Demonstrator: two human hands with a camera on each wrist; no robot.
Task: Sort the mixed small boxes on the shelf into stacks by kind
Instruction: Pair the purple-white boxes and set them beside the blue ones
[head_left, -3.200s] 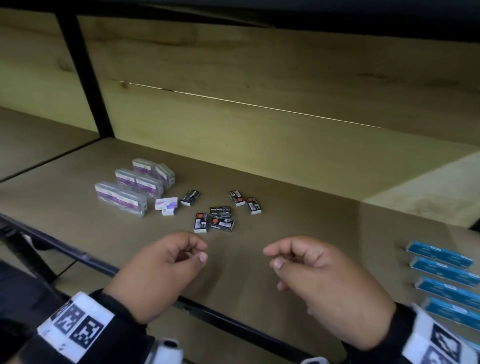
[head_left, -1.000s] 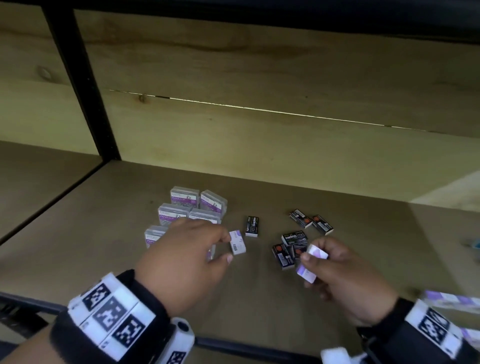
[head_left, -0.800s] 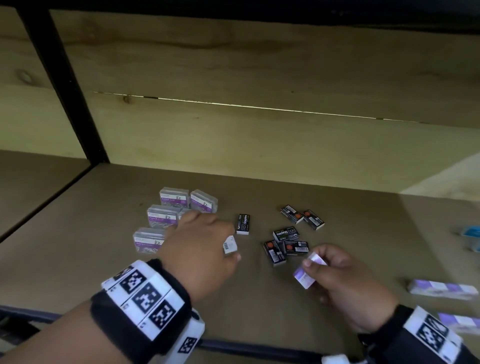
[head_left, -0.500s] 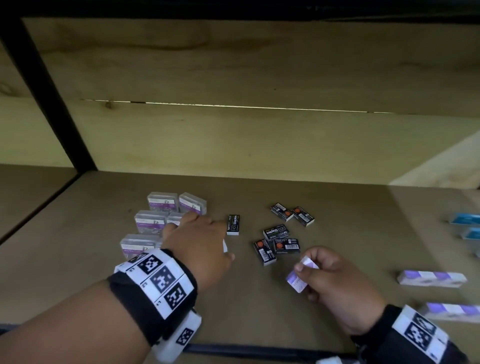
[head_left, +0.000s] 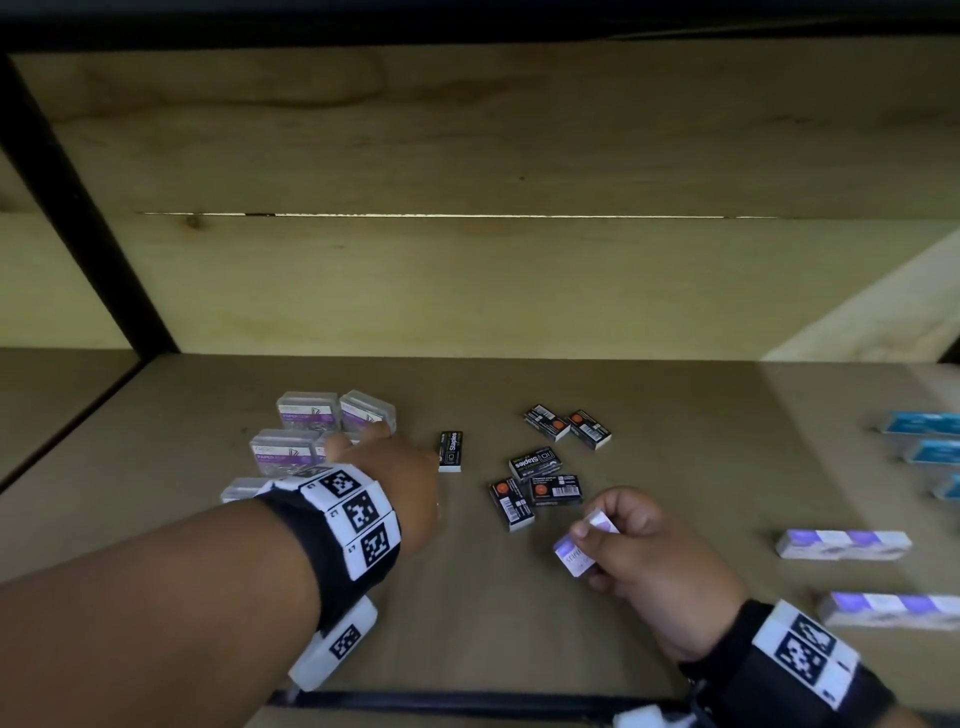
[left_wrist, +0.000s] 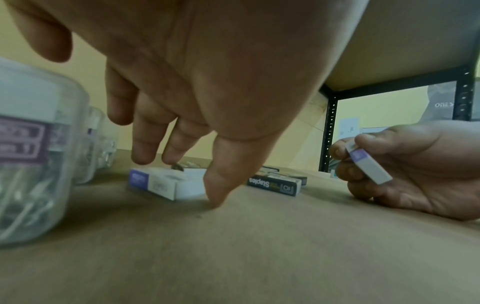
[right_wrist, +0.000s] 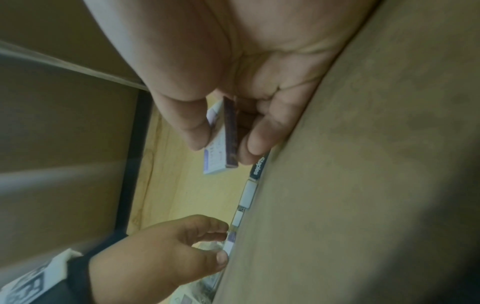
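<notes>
My left hand reaches over a small white-and-purple box that lies flat on the shelf, beside the clear plastic boxes with purple labels. The fingers are nearly straight just above that box, and the thumb tip touches the shelf at its end. My right hand rests on the shelf and pinches a second small white-and-purple box between thumb and fingers, also seen in the right wrist view. Several black staples boxes lie loose between the hands, and one is near my left fingertips.
Two long purple-and-white boxes lie at the right, with blue boxes behind them. A black upright post stands at the back left. The black front rail marks the shelf edge.
My left hand has moved forward and down, and the small box it pinched now lies on the shelf under its fingers. The right hand still holds its box in much the same place.
</notes>
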